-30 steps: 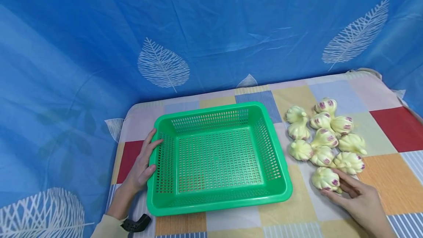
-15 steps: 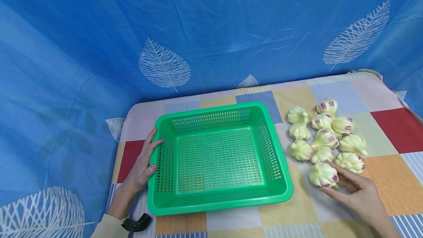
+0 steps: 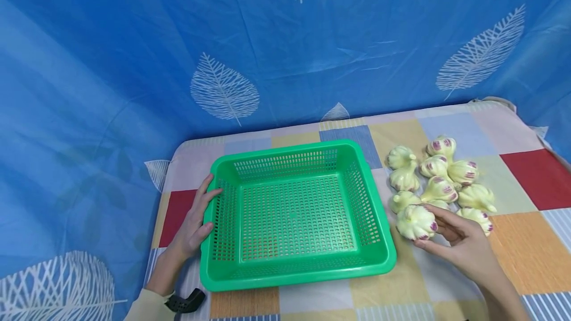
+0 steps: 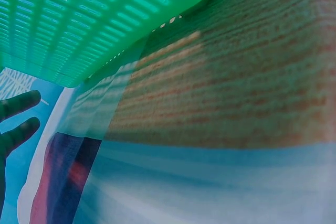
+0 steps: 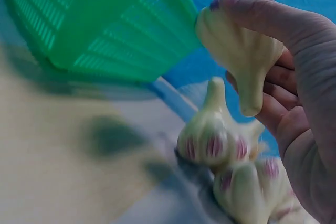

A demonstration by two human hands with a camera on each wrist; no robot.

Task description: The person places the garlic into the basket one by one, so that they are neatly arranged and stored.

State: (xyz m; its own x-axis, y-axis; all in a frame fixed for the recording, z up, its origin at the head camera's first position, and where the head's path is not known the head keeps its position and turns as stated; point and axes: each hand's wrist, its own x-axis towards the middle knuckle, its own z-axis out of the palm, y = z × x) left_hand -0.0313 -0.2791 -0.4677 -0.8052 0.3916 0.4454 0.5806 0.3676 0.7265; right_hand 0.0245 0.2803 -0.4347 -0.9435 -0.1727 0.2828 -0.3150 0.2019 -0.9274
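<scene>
A bulb of garlic, cream with purple marks, is pinched between the thumb and fingers of my right hand. In the right wrist view this garlic bulb hangs stem down, above the other bulbs. Several more garlic bulbs lie in a cluster on the table, partly behind the held one. My left hand rests on the left rim of a green perforated basket, with its fingers spread. Nothing lies in the basket. The left wrist view shows two straight fingers and the basket's underside.
A patchwork cloth covers the table. Blue leaf-print fabric hangs behind and to the sides. A black strap is at the left wrist. The basket stands left of the garlic cluster.
My right hand has lifted the garlic bulb from the near edge of the cluster and moved it left and away from me, nearer the basket. The left hand stays on the rim.
</scene>
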